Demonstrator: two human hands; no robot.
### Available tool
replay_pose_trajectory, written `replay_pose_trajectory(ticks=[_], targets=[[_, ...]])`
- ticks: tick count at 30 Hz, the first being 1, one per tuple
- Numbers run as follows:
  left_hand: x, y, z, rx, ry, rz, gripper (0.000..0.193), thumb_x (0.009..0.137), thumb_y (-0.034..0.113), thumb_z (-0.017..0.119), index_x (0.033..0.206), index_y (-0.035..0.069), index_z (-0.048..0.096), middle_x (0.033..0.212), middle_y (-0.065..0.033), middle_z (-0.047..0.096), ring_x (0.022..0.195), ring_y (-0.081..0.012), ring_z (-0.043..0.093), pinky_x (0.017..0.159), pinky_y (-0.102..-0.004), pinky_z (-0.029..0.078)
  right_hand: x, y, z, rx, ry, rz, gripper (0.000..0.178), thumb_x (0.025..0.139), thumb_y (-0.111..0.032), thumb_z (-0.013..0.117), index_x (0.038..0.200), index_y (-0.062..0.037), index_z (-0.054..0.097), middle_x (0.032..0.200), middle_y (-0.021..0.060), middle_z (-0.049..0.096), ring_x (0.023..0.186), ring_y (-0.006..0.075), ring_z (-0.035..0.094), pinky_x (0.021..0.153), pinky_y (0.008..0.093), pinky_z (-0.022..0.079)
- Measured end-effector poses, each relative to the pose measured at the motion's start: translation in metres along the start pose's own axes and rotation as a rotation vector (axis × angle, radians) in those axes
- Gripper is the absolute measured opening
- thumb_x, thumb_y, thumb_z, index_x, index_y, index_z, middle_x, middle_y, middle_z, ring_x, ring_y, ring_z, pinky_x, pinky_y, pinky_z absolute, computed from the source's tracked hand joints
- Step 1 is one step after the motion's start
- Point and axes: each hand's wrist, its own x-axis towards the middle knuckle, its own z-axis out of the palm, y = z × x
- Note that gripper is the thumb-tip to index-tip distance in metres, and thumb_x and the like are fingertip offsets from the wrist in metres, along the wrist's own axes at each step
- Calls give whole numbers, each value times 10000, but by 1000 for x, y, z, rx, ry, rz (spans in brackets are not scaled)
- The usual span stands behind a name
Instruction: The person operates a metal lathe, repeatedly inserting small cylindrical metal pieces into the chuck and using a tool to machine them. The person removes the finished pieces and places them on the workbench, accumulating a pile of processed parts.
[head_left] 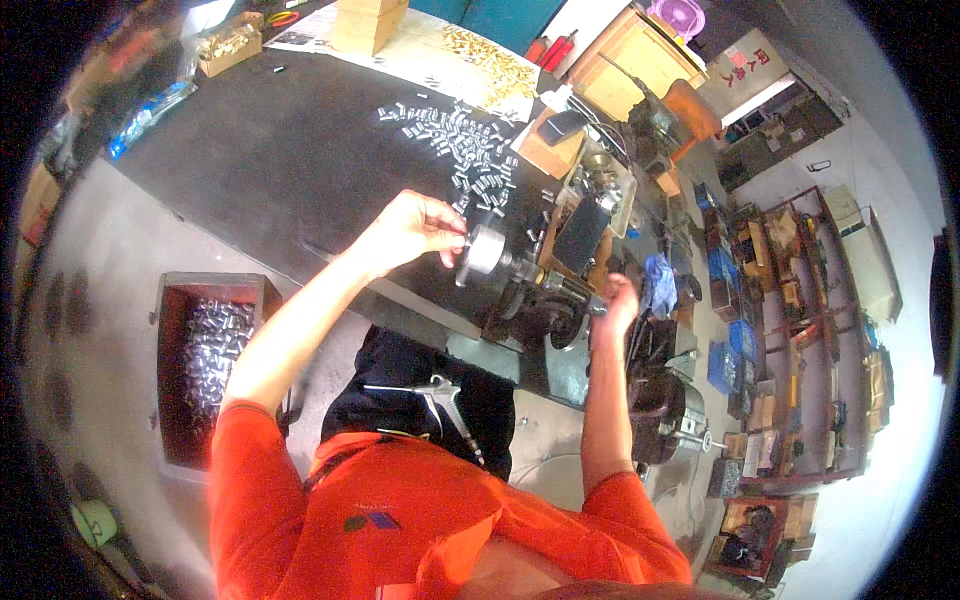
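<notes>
My left hand [425, 232] is closed in a pinch at the face of a round silver metal cylinder [485, 249]. What sits between the fingertips is too small to make out. The cylinder is on the end of a dark bench-mounted fixture [562, 287] with a horizontal shaft. At the other end of that shaft, my right hand [619, 303] is curled around a small metal handle [597, 306]. Just beyond my left hand, many small silver metal sleeves [470, 150] lie loose on the dark bench [270, 150].
An air blow gun [440, 395] rests on my lap. To the left stands a box [167, 400] of silver metal parts. Brass-coloured pieces [490, 65] lie on paper at the far side. A blue cloth [660, 285] and a shelf rack [815, 340] are on the right.
</notes>
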Motion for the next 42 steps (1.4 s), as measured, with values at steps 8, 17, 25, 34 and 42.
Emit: replay_pose_trajectory(ticks=[8,17,25,34,42], targets=[[-9,-4,-2,-84,74,26,129,741,-7,590,854,-66,566,742,-128,601,611,-173,593,590,-267,489,-97,-54,-28,256,-247,-89,171,811,-177,429,705,-51,474,473,-34,285,381,62,246,326,203,192],[-10,4,-4,-24,53,7,147,740,-2,589,871,-63,561,745,-129,602,635,-179,598,606,-274,493,-20,42,-22,-19,177,139,141,785,-172,474,719,-73,550,622,-5,506,412,100,326,369,222,254],[-125,26,-52,442,292,-174,79,740,38,582,758,-38,573,666,-86,584,591,-131,565,551,-240,458,-67,-60,-4,253,-279,-275,170,822,-169,424,726,-46,492,496,-42,304,390,57,274,345,199,210],[-175,12,-69,1270,454,-329,160,709,88,520,827,7,592,784,-202,583,755,-330,582,662,-399,454,-87,22,-51,212,-126,222,124,811,-144,411,753,-70,492,536,-36,301,419,54,233,372,201,187],[27,-55,-21,1306,168,140,237,694,108,560,925,56,548,761,-164,595,774,-327,577,664,-423,461,-43,49,-43,156,12,218,105,773,-199,501,778,-110,556,668,-40,500,494,61,391,394,206,243]])
